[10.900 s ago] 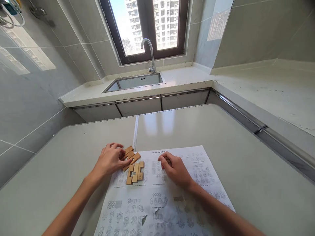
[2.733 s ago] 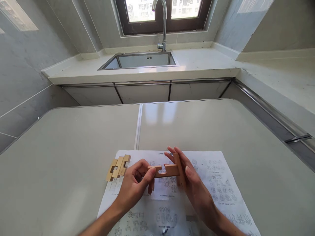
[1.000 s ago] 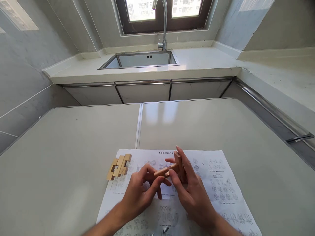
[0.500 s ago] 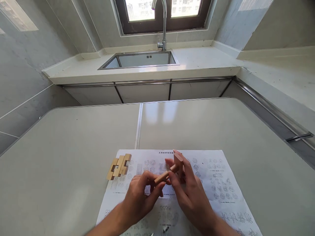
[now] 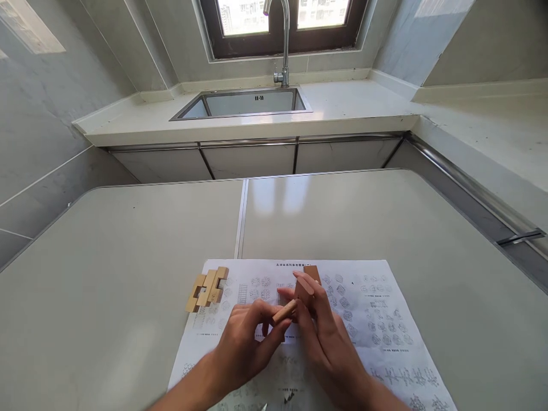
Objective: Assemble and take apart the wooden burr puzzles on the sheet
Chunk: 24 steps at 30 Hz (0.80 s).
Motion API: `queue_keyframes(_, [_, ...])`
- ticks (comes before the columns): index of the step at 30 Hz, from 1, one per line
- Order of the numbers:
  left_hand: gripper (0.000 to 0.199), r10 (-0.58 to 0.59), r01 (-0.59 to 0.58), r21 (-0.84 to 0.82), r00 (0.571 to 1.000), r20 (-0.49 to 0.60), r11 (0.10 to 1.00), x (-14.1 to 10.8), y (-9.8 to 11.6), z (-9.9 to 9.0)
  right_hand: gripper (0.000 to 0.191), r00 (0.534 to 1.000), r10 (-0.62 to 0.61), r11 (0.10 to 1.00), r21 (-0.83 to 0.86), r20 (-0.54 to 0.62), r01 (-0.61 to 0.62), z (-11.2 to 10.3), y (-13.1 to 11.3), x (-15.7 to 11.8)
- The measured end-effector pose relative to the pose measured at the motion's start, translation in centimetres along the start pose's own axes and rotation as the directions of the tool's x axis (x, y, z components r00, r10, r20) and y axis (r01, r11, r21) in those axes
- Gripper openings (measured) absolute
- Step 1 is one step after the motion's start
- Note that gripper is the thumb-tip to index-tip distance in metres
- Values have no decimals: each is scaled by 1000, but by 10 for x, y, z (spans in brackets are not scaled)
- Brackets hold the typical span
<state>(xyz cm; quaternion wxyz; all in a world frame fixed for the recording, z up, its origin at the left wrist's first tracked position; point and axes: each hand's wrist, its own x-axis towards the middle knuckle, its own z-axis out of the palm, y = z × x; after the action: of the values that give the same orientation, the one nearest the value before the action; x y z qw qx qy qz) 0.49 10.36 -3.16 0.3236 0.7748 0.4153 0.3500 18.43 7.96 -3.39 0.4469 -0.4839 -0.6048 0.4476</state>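
Observation:
Over the printed sheet [image 5: 368, 359], my left hand [image 5: 248, 348] pinches the near end of a thin wooden stick [image 5: 284, 312] between thumb and fingers. My right hand [image 5: 325, 331] is closed round a thicker wooden block [image 5: 304, 290], its flat end facing up and left. Stick and block meet at the right fingertips; whether they interlock is hidden. Just beyond the right fingers shows a darker wooden piece [image 5: 312, 273]; I cannot tell if it lies on the paper or is held. Several notched wooden puzzle pieces [image 5: 209, 289] lie side by side at the sheet's upper left corner.
The sheet rests on a pale table [image 5: 128, 274] with a seam [image 5: 241, 220] down its middle. Past the far edge is a white counter [image 5: 351, 103] with a steel sink [image 5: 252, 103] and tap [image 5: 285, 51] under a window. A small dark torn patch [image 5: 289, 396] shows near the sheet's bottom.
The block in my right hand has tilted and shifted slightly left and down, closer to my left hand. Less of the stick shows, and more of the darker piece behind is visible.

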Motion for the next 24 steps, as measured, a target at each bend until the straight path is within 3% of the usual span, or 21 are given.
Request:
queue_keyframes(9, [5, 54, -52, 28, 997, -54, 998, 1, 0, 1, 41, 1000, -21, 1000, -19, 7, 21, -3, 1, 2])
queue_keyframes(12, [2, 24, -24, -11, 999, -49, 1000, 1, 1, 0, 42, 1000, -27, 1000, -11, 8, 27, -2, 1, 2])
queue_keyframes(17, [15, -162, 154, -219, 987, -18, 963, 3, 3, -3, 48, 1000, 20, 1000, -5, -23, -20, -5, -3, 4])
queue_keyframes(21, [28, -342, 315, -393, 940, 2, 864, 10, 6, -6, 55, 997, 27, 998, -50, -78, -31, -10, -2, 7])
queue_keyframes(24, [32, -421, 372, -481, 907, 6, 794, 16, 7, -7, 44, 986, -27, 988, -156, -162, 1, -15, 2, 11])
